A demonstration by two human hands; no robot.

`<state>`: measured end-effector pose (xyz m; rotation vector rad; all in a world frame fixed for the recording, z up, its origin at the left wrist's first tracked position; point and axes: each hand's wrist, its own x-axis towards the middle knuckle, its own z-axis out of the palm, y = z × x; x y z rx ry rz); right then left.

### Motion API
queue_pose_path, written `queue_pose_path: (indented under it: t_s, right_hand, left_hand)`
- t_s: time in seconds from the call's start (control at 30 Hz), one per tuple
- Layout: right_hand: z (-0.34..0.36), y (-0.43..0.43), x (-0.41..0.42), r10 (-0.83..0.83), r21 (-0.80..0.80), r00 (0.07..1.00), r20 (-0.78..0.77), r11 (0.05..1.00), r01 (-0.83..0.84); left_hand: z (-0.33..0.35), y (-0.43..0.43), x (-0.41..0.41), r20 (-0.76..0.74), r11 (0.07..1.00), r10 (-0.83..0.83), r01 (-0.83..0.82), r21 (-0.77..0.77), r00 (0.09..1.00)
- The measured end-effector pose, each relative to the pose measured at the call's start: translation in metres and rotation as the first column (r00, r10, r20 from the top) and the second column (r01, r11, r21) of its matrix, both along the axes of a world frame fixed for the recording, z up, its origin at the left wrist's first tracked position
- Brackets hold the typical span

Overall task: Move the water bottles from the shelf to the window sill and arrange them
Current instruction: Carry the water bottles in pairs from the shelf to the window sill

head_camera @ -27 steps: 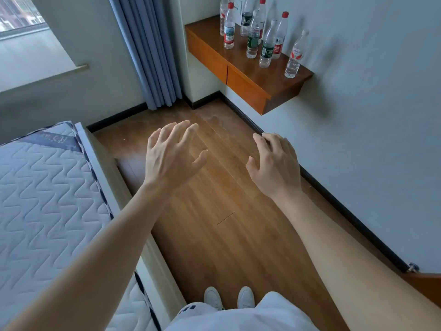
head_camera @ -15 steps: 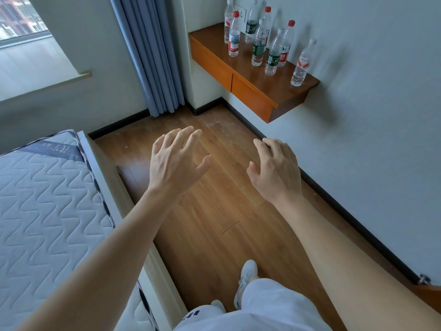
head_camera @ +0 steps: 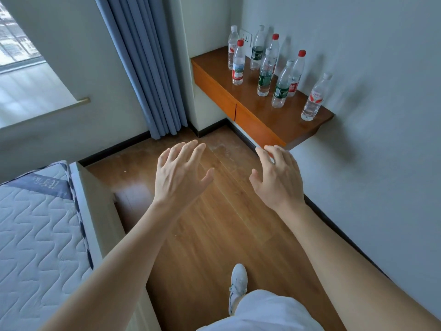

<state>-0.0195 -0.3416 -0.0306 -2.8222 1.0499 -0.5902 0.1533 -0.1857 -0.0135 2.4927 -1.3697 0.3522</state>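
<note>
Several clear plastic water bottles stand upright on a wooden wall shelf [head_camera: 260,111] at the upper right. Some have red caps and red labels, like the front-left bottle [head_camera: 238,64]; others have green labels, like the bottle [head_camera: 264,75] in the middle. One bottle [head_camera: 314,99] stands alone near the shelf's near end. The window sill [head_camera: 43,101] lies at the upper left, pale and bare where visible. My left hand [head_camera: 179,174] and my right hand [head_camera: 278,174] are held out over the floor, fingers spread, holding nothing, short of the shelf.
A blue curtain [head_camera: 145,68] hangs between the window and the shelf. A bed with a quilted mattress [head_camera: 35,235] fills the lower left. A strip of wooden floor [head_camera: 214,235] runs between bed and wall. My white shoe [head_camera: 238,280] steps forward.
I have walked forward: the shelf and bottles look nearer and lower in view, and one foot has stepped ahead. Both hands stay open and empty.
</note>
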Motion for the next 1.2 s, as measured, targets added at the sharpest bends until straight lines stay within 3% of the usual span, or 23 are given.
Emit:
queue_pose_path:
  t_s: [0.27,0.63,1.2]
  right_hand:
    - [0.005,-0.11,0.079,0.044,0.044,0.999,0.027,0.998,-0.045]
    - [-0.009,-0.167,0.188,0.114,0.043,0.993,-0.019,0.993,-0.113]
    - [-0.006,-0.234,0.426,-0.029,0.063,0.996,-0.079,0.997,0.034]
  left_hand:
    - [0.011,-0.102,0.06,-0.015,0.999,0.051,-0.051,-0.011,0.999]
    - [-0.002,-0.159,0.168,-0.018,0.995,0.096,-0.096,0.009,0.995]
    - [-0.003,-0.242,0.427,-0.065,0.999,-0.035,0.037,0.029,0.997]
